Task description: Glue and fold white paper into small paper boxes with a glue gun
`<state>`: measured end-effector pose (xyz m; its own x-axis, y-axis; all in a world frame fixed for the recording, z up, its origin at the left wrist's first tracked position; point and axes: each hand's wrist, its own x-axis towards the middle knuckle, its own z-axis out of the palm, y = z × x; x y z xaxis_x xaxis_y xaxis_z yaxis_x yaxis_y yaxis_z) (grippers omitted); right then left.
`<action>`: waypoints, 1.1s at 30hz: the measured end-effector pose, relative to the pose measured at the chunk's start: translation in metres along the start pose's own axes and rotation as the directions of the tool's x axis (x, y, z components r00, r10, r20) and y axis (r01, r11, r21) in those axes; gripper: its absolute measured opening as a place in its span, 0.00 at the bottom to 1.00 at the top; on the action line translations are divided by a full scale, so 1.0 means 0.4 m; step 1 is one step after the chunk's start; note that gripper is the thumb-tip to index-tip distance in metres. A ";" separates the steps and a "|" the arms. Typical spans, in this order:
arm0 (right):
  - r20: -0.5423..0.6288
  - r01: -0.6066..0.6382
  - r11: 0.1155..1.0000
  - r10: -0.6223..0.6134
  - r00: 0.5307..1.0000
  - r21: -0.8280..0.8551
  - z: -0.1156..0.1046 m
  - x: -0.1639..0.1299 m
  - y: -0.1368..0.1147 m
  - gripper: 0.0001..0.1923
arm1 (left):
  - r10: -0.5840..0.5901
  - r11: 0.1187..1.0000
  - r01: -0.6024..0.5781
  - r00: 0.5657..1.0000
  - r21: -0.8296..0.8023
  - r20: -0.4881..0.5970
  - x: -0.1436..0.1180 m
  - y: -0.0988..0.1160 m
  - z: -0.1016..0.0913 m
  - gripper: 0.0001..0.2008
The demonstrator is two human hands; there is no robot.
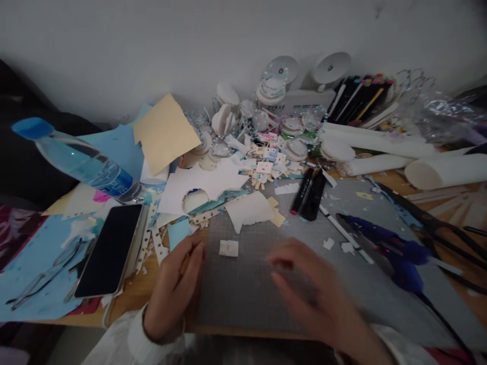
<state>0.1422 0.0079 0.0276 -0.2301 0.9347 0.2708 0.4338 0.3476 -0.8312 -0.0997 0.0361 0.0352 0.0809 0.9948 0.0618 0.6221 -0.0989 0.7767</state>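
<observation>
My left hand (173,289) rests on the left edge of a grey cutting mat (251,299), fingers loosely curled, holding nothing that shows. A small white paper square (229,248) lies on the mat just right of its fingertips. My right hand (304,291) hovers blurred over the middle of the mat, fingers apart, nothing visible in it. White paper scraps (249,210) lie at the mat's far edge.
A dark phone (110,251) lies left, beside a tilted water bottle (81,165). A blue glue gun (388,251), black markers (310,192), white foam rolls (380,144), scissors (437,225) and several paper pieces crowd the back and right. Blue paper sheets (41,248) cover the left.
</observation>
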 end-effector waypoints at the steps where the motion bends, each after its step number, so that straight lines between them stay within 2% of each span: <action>1: 0.061 -0.015 0.998 0.019 0.998 -0.062 0.028 0.023 0.009 0.13 | 0.003 1.000 -0.003 1.000 -0.003 0.000 -0.002 0.000 0.005 0.13; 3: 0.132 -0.016 0.979 0.044 0.990 -0.206 0.081 0.054 0.022 0.24 | 0.002 1.000 -0.002 1.000 -0.009 0.006 -0.005 0.001 0.016 0.14; 5: 0.170 -0.010 0.947 0.068 0.983 -0.322 0.119 0.068 0.025 0.28 | -0.005 1.000 0.005 1.000 -0.008 0.018 -0.010 0.002 0.027 0.15; 7: 0.193 -0.005 0.922 0.086 0.977 -0.387 0.140 0.076 0.021 0.25 | 0.004 1.000 -0.005 0.999 0.006 0.036 -0.013 0.006 0.034 0.15; 10: 0.198 -0.004 0.918 0.090 0.976 -0.398 0.147 0.082 0.014 0.12 | 0.062 0.998 -0.064 0.996 0.030 0.068 -0.011 0.013 0.030 0.15; 13: 0.175 -0.011 0.944 0.072 0.982 -0.329 0.141 0.083 0.016 0.05 | 0.165 0.986 -0.165 0.983 -0.008 0.078 -0.004 0.017 0.004 0.17; 15: 0.146 -0.025 0.969 0.062 0.987 -0.246 0.130 0.078 0.019 0.07 | 0.206 0.977 -0.203 0.977 -0.073 0.051 -0.001 0.017 -0.025 0.19; 18: 0.097 -0.048 0.994 0.057 0.994 -0.096 0.100 0.067 0.010 0.10 | 0.208 0.947 -0.211 0.977 -0.242 -0.040 0.001 0.013 -0.073 0.23; 21: 0.032 -0.043 0.998 0.041 0.999 0.055 0.058 0.058 -0.020 0.10 | 0.248 0.912 -0.254 0.967 -0.321 -0.060 0.004 0.017 -0.100 0.20; 24: -0.032 0.011 0.988 -0.006 0.999 0.157 0.019 0.054 -0.059 0.13 | 0.335 0.895 -0.302 0.941 -0.328 0.046 0.009 0.037 -0.086 0.10; 27: -0.034 0.050 0.981 -0.045 0.998 0.188 -0.001 0.057 -0.082 0.16 | 0.401 0.868 -0.317 0.901 -0.382 0.165 0.017 0.067 -0.043 0.14; 31: -0.031 0.017 0.978 -0.010 0.999 0.210 0.001 0.070 -0.077 0.18 | 0.432 0.852 -0.321 0.878 -0.414 0.208 0.035 0.100 0.004 0.04; 33: -0.030 -0.017 0.970 0.025 0.999 0.242 0.005 0.078 -0.065 0.18 | 0.416 0.861 -0.311 0.886 -0.403 0.205 0.045 0.106 0.017 0.07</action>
<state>0.1220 0.0279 0.0565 -0.1927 0.9449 0.2646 0.2138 0.3036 -0.9285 -0.0666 0.0499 0.0650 0.4906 0.8350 0.2492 0.1965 -0.3846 0.9020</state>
